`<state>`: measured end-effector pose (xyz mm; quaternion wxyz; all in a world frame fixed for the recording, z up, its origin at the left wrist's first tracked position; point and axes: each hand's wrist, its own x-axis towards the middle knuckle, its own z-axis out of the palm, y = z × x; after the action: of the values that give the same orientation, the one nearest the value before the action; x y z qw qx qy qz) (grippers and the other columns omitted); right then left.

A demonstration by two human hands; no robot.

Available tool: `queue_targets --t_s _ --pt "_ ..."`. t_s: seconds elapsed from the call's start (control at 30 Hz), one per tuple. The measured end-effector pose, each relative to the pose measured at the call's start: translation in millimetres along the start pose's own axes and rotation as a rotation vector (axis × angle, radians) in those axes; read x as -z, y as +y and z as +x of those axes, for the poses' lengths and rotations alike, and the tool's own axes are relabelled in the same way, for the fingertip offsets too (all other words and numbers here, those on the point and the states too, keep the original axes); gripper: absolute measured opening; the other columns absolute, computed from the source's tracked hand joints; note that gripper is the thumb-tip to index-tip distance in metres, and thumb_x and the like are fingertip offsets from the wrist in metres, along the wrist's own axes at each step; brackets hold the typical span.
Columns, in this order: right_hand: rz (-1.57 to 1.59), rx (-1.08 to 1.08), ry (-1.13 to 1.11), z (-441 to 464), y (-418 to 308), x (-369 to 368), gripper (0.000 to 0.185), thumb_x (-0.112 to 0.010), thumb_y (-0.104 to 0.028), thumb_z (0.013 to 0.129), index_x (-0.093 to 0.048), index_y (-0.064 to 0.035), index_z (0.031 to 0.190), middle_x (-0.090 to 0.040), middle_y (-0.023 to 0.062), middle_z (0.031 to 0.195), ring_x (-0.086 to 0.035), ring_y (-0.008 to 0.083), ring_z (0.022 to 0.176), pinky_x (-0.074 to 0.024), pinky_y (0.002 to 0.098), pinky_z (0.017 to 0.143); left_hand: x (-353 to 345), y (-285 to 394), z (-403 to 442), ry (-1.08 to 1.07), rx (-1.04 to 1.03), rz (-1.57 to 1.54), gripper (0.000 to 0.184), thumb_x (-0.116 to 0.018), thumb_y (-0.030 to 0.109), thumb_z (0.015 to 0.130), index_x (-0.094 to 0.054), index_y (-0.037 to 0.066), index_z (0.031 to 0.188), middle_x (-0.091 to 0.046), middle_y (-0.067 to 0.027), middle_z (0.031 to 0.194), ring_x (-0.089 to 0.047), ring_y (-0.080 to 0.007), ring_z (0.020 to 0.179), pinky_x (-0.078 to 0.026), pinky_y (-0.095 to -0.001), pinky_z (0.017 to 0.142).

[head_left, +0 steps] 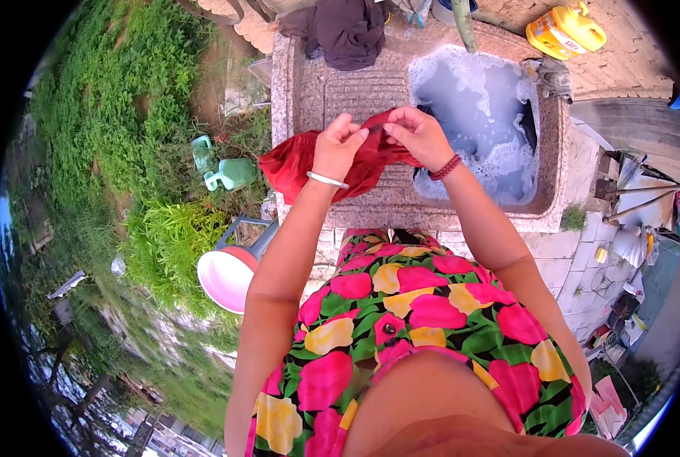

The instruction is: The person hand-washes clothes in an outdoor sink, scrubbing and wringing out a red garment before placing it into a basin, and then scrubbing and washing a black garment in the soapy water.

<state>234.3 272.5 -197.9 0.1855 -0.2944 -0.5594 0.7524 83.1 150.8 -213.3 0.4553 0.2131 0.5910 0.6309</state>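
Note:
A dark red cloth garment (298,164) is draped over the ribbed washboard part of the stone sink (355,84). Its left side spills over the sink's edge. My left hand (338,146), with a silver bangle at the wrist, pinches a part of the garment between thumb and fingers. Just to the right, my right hand (422,139), wearing a red beaded bracelet, pinches the same raised edge. A short stretch of fabric spans the two hands. Beside my right hand, cloudy, sudsy water (481,114) fills the basin, with something dark partly under it.
A dark bundle of cloth (347,34) lies on the sink's back left. A yellow jug (566,32) stands behind the basin, and a grey cloth (555,78) hangs on its right rim. Left of the sink are a pink-white basin (225,280), a green watering can (232,174) and plants.

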Motion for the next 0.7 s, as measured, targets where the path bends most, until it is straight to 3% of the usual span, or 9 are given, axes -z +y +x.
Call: queue_targets --t_s 0.07,0.1,0.23,0.4,0.47,0.53,0.6,0.7 --pt "-0.048 -0.071 0.054 -3.0 -0.9 -0.1 0.013 -0.062 -0.008 0.090 -0.059 -0.0015 0.101 -0.065 0.0043 0.088 -0.063 0.0110 0.074 -0.0517 0.0230 0.067 13.1 4.5 -10.9 0.134 -0.021 -0.128 0.035 -0.064 -0.002 0.087 -0.052 -0.005 0.120 -0.063 -0.0006 0.085 -0.055 -0.0039 0.076 -0.047 -0.0191 0.068" --pt "-0.027 -0.088 0.037 -4.8 5.8 3.4 0.013 -0.061 -0.010 0.091 -0.059 -0.0020 0.102 -0.065 0.0048 0.088 -0.063 0.0114 0.074 -0.0520 0.0231 0.067 31.2 -4.6 -13.5 0.081 0.003 -0.207 0.039 -0.063 -0.003 0.087 -0.049 -0.006 0.124 -0.064 -0.0019 0.089 -0.057 -0.0048 0.079 -0.048 -0.0188 0.069" --pt "-0.056 -0.242 -0.007 -30.5 18.1 14.2 0.015 -0.059 -0.015 0.094 -0.059 -0.0029 0.103 -0.066 0.0057 0.089 -0.064 0.0120 0.074 -0.0520 0.0231 0.067 83.1 -65.1 -29.0 0.194 0.009 -0.023 0.040 -0.065 -0.002 0.085 -0.050 -0.006 0.123 -0.065 -0.0024 0.093 -0.058 -0.0054 0.084 -0.048 -0.0188 0.074" --pt "-0.001 -0.288 -0.241 -76.1 25.9 15.6 0.020 -0.058 -0.020 0.095 -0.061 -0.0018 0.103 -0.066 0.0042 0.090 -0.063 0.0104 0.079 -0.0518 0.0241 0.071 85.6 -90.8 -28.7 0.271 0.000 -0.220 0.037 -0.069 -0.003 0.082 -0.055 -0.004 0.116 -0.065 -0.0014 0.094 -0.058 -0.0057 0.085 -0.049 -0.0199 0.079" --pt "-0.026 -0.334 -0.357 -89.9 34.6 14.0 0.021 -0.057 -0.021 0.095 -0.061 -0.0016 0.102 -0.066 0.0037 0.092 -0.063 0.0104 0.083 -0.0516 0.0242 0.073 84.0 -79.9 -26.6 0.242 0.090 -0.080 0.028 -0.069 0.000 0.084 -0.058 -0.003 0.109 -0.065 -0.0009 0.094 -0.058 -0.0055 0.083 -0.048 -0.0192 0.074" --pt "-0.039 -0.337 -0.443 -103.7 47.8 8.1 0.023 -0.056 -0.021 0.096 -0.063 -0.0010 0.102 -0.066 0.0034 0.094 -0.063 0.0097 0.084 -0.0511 0.0241 0.076 87.5 -82.6 -22.0 0.216 0.123 -0.008 0.045 -0.070 0.006 0.085 -0.052 -0.005 0.125 -0.066 -0.0015 0.097 -0.058 -0.0046 0.080 -0.049 -0.0200 0.067" --pt "0.008 -0.369 -0.478 -113.5 54.5 -5.2 0.023 -0.055 -0.021 0.096 -0.064 -0.0008 0.102 -0.066 0.0035 0.095 -0.063 0.0096 0.085 -0.0505 0.0240 0.077 89.0 -81.3 -17.7 0.214 0.125 0.064 0.053 -0.071 0.008 0.084 -0.047 -0.006 0.130 -0.066 -0.0015 0.098 -0.058 -0.0041 0.078 -0.048 -0.0194 0.063" --pt "0.301 -0.153 -0.696 -121.0 0.4 -47.4 0.022 -0.056 -0.018 0.095 -0.065 0.0013 0.103 -0.068 0.0068 0.098 -0.063 0.0130 0.094 -0.0499 0.0279 0.085 96.4 -87.7 -11.0 0.161 0.112 0.015 0.047 -0.070 0.008 0.085 -0.050 -0.003 0.126 -0.067 -0.0007 0.097 -0.058 -0.0035 0.077 -0.047 -0.0190 0.061"
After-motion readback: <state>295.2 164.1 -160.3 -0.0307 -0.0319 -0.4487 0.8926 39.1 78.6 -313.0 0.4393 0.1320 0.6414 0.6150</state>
